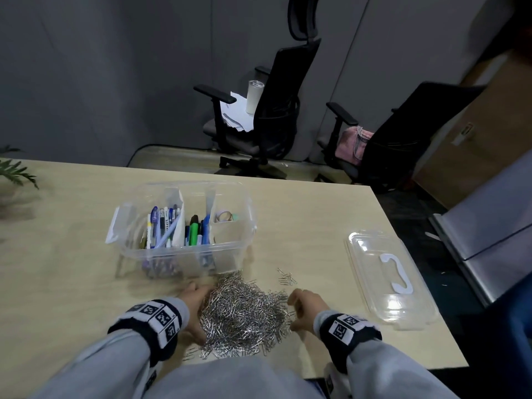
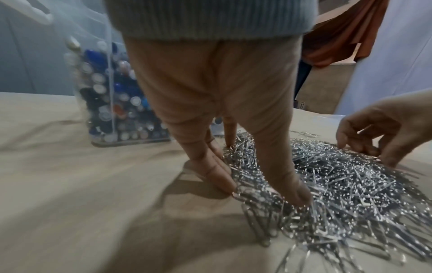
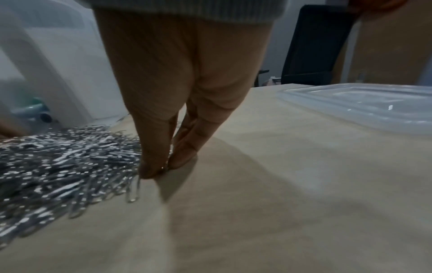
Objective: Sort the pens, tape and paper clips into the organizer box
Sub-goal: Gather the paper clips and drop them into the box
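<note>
A large heap of silver paper clips (image 1: 244,312) (image 2: 350,184) (image 3: 58,157) lies on the table in front of the clear organizer box (image 1: 184,250). The box holds pens (image 1: 161,226) in its left compartment, markers (image 1: 198,228) in the middle one and tape rolls (image 1: 224,216) at the back right. My left hand (image 1: 195,306) (image 2: 264,184) presses straight fingers against the heap's left edge, with its thumb on the clips. At the heap's right edge my right hand (image 1: 302,306) (image 3: 163,166) (image 2: 374,133) is loosely cupped, fingertips down on the table. A small cluster of clips (image 1: 288,277) lies apart from the heap.
The box's clear lid (image 1: 388,277) (image 3: 362,103) lies flat on the table to the right, near the table's right edge. Two black office chairs (image 1: 273,110) stand beyond the table. Plant leaves (image 1: 14,171) show at the far left.
</note>
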The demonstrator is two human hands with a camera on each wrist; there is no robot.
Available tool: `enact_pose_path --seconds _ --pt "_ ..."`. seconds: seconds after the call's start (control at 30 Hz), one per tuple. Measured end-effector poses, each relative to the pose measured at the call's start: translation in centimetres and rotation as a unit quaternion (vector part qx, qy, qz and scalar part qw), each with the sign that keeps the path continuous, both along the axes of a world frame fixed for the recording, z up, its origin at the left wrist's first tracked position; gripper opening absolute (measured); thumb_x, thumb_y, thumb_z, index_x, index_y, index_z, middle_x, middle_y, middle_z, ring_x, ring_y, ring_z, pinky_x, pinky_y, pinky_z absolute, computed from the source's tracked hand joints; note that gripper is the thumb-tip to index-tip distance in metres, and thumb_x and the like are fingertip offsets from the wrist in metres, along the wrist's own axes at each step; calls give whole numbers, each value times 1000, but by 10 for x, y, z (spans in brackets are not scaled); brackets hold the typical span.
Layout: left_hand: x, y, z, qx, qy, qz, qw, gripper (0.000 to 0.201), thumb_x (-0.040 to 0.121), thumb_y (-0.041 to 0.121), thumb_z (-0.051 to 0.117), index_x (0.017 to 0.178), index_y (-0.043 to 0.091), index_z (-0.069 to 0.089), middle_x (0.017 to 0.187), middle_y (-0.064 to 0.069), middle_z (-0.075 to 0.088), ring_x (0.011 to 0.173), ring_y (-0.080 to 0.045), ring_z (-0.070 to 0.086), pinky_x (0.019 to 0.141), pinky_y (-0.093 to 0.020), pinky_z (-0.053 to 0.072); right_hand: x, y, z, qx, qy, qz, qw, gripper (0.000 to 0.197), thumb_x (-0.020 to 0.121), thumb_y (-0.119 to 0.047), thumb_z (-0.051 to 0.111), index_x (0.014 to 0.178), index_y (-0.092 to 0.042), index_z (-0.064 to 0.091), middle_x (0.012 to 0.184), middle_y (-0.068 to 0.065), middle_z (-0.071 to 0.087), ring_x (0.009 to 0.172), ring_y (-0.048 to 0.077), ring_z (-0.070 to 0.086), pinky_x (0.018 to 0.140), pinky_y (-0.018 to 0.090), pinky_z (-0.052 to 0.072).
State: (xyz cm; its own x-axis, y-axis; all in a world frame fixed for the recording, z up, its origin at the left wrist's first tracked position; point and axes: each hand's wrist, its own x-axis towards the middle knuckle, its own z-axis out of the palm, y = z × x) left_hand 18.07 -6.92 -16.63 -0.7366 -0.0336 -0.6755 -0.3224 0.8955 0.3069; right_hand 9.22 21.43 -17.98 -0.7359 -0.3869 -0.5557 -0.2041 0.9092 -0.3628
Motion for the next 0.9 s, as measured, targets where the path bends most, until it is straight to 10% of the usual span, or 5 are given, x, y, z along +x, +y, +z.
enact_pose_path --seconds 0.1,0.23,0.47,0.9 --pt "-10 5 -1 3 31 4 999 107 60 36 84 146 27 20 148 0 32 131 -19 39 111 -36 34 -2 -20 0 -36 6 22 999 37 77 -22 77 108 -22 57 96 -3 57 84 12 53 74 12 44" --pt "-22 8 5 14 62 19 998 85 68 31 80 139 24 33 142 3 42 127 -17 44 110 -34 36 -6 -46 9 -56 17 63 996 39 81 -22 72 117 -22 57 111 -4 59 98 12 57 93 22 48" --pt "-38 12 10 28 53 -36 998 91 66 31 82 141 31 30 146 5 35 132 -17 37 112 -33 30 -7 -74 16 -22 2 171 985 86 69 -33 81 141 -35 34 140 -1 38 126 23 39 109 42 36" --pt "-44 20 8 -47 107 -106 988 32 86 21 64 117 23 57 131 3 50 118 -15 49 103 -26 39 -8 -83 13 -8 69 204 977 26 90 -12 57 117 -11 59 115 14 55 106 33 55 93 37 46"
